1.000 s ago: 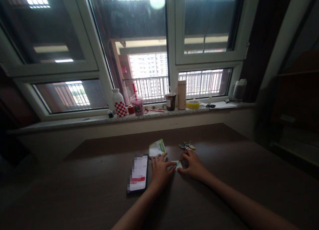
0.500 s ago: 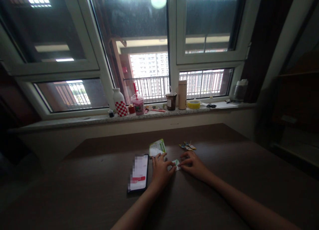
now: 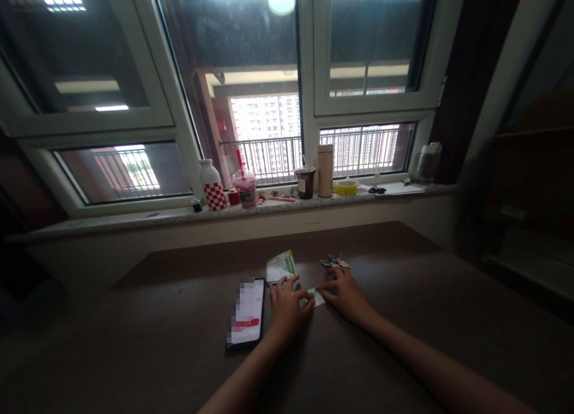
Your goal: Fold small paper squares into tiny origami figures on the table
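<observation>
A small white and green piece of paper point(image 3: 318, 298) lies on the brown table between my hands. My left hand point(image 3: 289, 307) has its thumb and index finger closed together at the paper's left edge, with the other fingers spread forward. My right hand point(image 3: 346, 295) rests with stretched fingers apart, one tip touching the paper's upper right edge. Just beyond my left fingers is a larger green and white sheet or packet point(image 3: 281, 266). Beyond my right fingers sits a little cluster of colourful folded pieces point(image 3: 334, 261); their kind is too small to make out.
Left of my left hand lies a phone point(image 3: 246, 312) with a lit screen. On the windowsill point(image 3: 174, 215) stand a checkered bottle point(image 3: 214, 189), a pink drink cup point(image 3: 245, 191), a dark cup point(image 3: 305, 183), a tan flask point(image 3: 325, 172), yellow tape point(image 3: 346, 189) and scissors point(image 3: 377, 190).
My right fingers have straightened and shifted from the paper's right side to its upper edge. My left hand keeps its pinch. The whole view has moved slightly.
</observation>
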### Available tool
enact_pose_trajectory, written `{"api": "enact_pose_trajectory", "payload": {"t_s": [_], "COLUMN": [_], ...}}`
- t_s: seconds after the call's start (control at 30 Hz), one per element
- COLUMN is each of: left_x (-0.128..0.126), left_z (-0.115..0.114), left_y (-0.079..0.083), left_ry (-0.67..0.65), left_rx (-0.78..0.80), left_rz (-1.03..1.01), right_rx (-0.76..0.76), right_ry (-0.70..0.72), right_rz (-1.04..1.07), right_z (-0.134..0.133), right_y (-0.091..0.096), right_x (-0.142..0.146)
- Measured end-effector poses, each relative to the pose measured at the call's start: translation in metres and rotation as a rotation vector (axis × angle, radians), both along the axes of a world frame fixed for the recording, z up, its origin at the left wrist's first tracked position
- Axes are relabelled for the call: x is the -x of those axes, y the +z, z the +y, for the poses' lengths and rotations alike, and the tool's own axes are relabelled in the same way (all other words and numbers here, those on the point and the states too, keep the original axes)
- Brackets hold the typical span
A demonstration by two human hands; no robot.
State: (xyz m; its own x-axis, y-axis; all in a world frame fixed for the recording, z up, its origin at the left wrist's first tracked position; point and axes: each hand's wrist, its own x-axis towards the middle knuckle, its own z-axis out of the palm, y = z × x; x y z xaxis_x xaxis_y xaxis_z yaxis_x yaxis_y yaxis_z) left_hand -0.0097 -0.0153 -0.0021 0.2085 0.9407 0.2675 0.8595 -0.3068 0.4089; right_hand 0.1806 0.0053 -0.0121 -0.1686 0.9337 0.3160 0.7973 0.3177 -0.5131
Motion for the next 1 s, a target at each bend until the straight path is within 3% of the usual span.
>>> {"api": "enact_pose_trajectory", "payload": {"t_s": [1.0], "left_x": [-0.0007], "left_z": [-0.0042], "left_y": [-0.0002], "left_ry": [0.023], "left_rx": [-0.025], "left_rz": [-0.013], "right_rx": [0.049], "right_ry": [-0.023], "right_rz": [-0.077], "right_z": [-0.0025], "right_y": [0.0066], "right_x": [0.0071]}}
